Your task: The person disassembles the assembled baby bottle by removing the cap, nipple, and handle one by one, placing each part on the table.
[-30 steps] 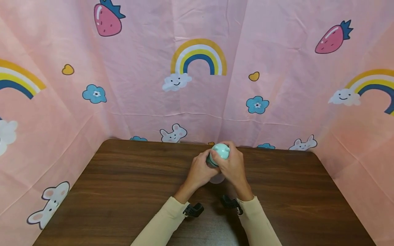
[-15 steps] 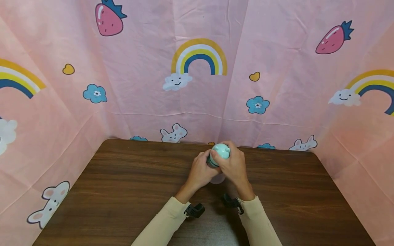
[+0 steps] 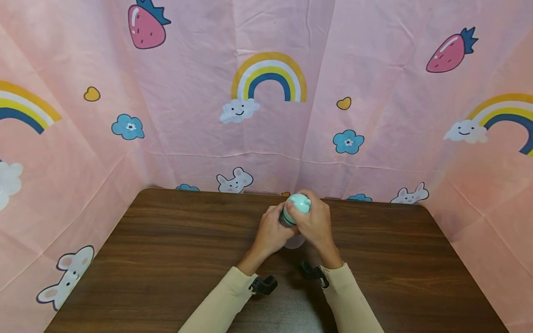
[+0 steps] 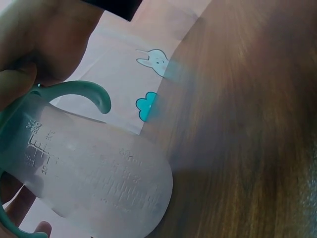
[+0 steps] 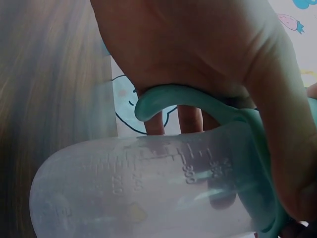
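A baby bottle with a clear, ribbed-scale body (image 4: 106,173) and mint green side handles (image 5: 173,95) is in both hands near the table's back edge. Its rounded mint cap (image 3: 299,204) faces up in the head view. My left hand (image 3: 271,231) grips the bottle's upper part from the left, by the green collar. From the right, my right hand (image 3: 317,223) holds the cap, its thumb lying across the near side. Raised measuring marks show on the body, and no liquid is visible. Whether the base touches the table cannot be told.
The dark wooden table (image 3: 175,259) stretches to both sides of the arms. A pink printed cloth (image 3: 187,92) hangs behind its back edge and along both sides. Each wrist wears a black strap device (image 3: 263,285).
Almost nothing differs. Both hands stay on the bottle in the same place, with only a very slight shift of the right hand and the view.
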### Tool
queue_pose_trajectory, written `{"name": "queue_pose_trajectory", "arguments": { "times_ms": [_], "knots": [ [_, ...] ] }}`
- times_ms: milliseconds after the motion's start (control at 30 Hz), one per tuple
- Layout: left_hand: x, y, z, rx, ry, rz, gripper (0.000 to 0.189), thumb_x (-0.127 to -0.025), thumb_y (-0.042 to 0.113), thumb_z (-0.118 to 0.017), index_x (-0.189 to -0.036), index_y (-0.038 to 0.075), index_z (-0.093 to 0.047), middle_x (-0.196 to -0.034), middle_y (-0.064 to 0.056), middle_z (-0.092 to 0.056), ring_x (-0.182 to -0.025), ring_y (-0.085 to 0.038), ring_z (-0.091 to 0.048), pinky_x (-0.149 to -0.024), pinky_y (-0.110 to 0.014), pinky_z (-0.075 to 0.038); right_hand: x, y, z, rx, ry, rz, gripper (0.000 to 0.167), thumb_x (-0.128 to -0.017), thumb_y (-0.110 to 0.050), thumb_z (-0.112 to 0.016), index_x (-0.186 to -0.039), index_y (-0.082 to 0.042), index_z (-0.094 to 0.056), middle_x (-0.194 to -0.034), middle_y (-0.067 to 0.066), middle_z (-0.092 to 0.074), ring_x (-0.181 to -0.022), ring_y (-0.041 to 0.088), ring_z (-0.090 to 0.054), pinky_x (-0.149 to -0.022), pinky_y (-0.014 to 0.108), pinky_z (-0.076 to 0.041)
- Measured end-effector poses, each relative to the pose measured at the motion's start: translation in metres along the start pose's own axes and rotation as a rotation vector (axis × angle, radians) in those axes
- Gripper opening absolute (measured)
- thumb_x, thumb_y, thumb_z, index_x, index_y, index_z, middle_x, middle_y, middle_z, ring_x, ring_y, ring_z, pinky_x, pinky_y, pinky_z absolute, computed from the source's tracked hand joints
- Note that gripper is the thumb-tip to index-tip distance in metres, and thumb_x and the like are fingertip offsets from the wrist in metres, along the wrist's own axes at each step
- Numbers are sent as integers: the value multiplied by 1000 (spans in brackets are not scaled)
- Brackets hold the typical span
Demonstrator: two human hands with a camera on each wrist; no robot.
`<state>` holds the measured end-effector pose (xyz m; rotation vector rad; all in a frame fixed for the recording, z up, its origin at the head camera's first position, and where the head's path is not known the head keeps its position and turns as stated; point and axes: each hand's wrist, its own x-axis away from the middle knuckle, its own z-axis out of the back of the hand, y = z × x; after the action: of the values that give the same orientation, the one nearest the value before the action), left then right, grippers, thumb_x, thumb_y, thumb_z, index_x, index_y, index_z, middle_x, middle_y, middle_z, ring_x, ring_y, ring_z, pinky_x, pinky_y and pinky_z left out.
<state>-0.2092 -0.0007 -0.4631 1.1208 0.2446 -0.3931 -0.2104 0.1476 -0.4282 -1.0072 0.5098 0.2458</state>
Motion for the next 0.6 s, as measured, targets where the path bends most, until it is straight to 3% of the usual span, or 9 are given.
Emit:
{"name": "queue_pose_trajectory", "arguments": {
  "times_ms": [600],
  "knots": [
    [0,1,0,-19,-3,-13,71,-83,29,-93,-141,-3,-68,-126,-18,-75,-118,-38,-65,-99,-60,-54,-3,-5,1,11,-12,-84,37,-94,-36,-80,-116,-6,-76,-100,12,-78,-77,27,-70,-62,42,-57]
  ]
}}
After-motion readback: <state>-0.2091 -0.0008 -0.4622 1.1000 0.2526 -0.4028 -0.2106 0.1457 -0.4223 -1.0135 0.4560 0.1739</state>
